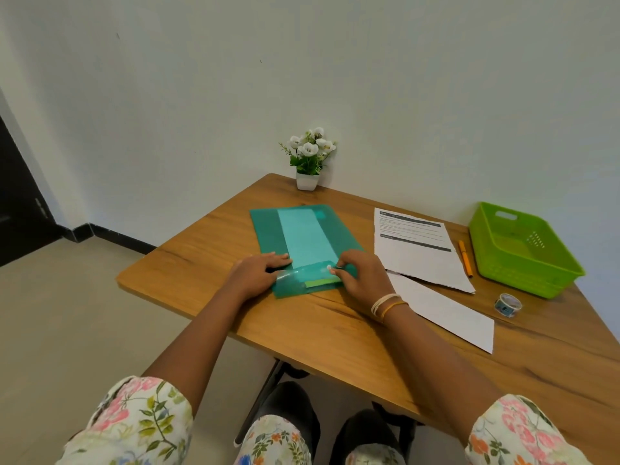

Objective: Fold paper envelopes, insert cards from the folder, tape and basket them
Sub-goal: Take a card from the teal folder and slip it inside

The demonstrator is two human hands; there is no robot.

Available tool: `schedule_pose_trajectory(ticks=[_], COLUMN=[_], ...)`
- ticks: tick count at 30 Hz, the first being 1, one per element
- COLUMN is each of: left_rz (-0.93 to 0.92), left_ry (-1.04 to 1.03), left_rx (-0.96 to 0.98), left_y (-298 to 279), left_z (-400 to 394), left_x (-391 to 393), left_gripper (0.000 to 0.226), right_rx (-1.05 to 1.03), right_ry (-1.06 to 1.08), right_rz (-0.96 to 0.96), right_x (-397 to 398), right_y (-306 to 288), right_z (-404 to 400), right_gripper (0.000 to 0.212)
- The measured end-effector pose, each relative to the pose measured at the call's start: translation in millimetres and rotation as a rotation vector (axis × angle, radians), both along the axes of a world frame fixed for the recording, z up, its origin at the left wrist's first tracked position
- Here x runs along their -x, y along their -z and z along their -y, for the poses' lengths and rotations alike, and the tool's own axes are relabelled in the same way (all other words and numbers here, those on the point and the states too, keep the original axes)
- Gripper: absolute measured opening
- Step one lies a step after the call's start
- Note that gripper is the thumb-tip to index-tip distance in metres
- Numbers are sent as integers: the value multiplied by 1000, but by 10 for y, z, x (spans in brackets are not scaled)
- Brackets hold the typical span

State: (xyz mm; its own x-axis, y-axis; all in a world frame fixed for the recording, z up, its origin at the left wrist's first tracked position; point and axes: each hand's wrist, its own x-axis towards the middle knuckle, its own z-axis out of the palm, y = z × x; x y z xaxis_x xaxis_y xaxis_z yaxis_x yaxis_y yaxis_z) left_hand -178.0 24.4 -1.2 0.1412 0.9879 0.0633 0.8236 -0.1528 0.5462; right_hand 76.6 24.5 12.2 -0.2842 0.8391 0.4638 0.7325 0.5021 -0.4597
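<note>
Fingers of the left hand (258, 268) lay flat on the green folder (268, 229) at the middle of the table (201, 260); the right hand (360, 273) pinched its near flap (308, 273). Further right lay paper sheets (419, 260), a tape roll (508, 305) and the green basket (550, 283).

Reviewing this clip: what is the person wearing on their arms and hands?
Both forearms are bare below pushed-up white sleeves printed with pink, orange and green flowers and leaves. The right wrist carries thin bangles, pale ones and a yellow-orange one. The left hand and right hand wear no gloves; no rings can be made out.
</note>
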Motion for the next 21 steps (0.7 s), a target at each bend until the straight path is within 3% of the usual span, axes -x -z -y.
schedule_pose_trajectory(ticks=[3,7,10,15,18,21], left_rz=[1,-76,-119,-149,1,187], left_ry=[-1,20,50,54,-4,-113], left_rx=[0,63,37,63,-37,-193], left_y=[-42,-52,-28,-55,-11,49], left_z=[23,39,41,52,76,146], left_x=[-21,-26,-44,-126,-132,-223], left_gripper=[45,98,114,90,61,31], right_rx=[-120,4,62,73,47,36], right_ry=[9,-64,-79,-38,62,153], right_rz=[33,205,212,185,141,169], right_x=[-89,-220,-239,-135,-28,113], right_y=[38,100,142,172,169,122], right_z=[171,361,456,525,486,406], right_gripper=[10,10,13,25,34,24])
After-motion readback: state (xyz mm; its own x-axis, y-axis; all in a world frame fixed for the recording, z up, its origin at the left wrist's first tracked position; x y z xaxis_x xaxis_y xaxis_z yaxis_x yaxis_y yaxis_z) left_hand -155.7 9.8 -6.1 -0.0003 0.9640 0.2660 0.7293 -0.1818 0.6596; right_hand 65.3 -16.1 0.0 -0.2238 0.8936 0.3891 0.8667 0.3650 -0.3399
